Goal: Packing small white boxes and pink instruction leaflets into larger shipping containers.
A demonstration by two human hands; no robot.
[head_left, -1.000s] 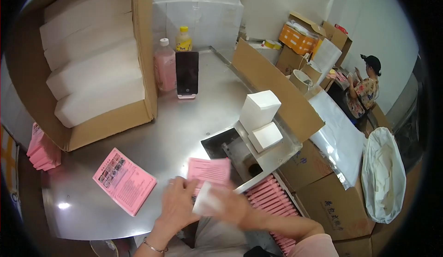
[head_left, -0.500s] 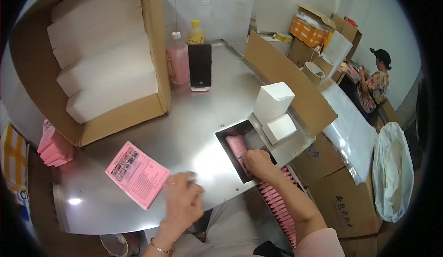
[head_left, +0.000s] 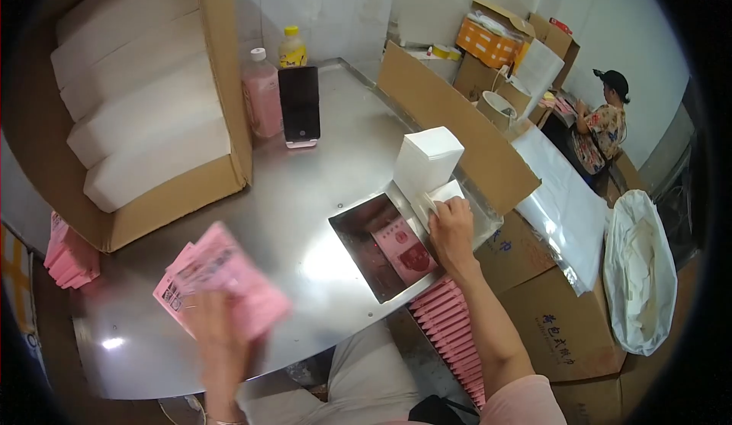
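My left hand grips a pink printed wrapper, blurred and tilted up off the steel table. Under it, part of a flat stack of the same pink wrappers shows. At the right, my right hand closes its fingers on the edge of folded white tissues, beside a taller white tissue stack. Just left of that hand, a pink printed packet lies in a rectangular opening in the tabletop.
A large carton of white tissue blocks stands at the left. Behind are a phone and two bottles. More pink wrappers lie at the far left. A box of pink packets sits below the table's right edge. Another person works at the back right.
My right hand has left the packet in the opening and moved up to the white tissues. My left hand has moved left onto the pink wrappers and raised one. The view has shifted slightly.
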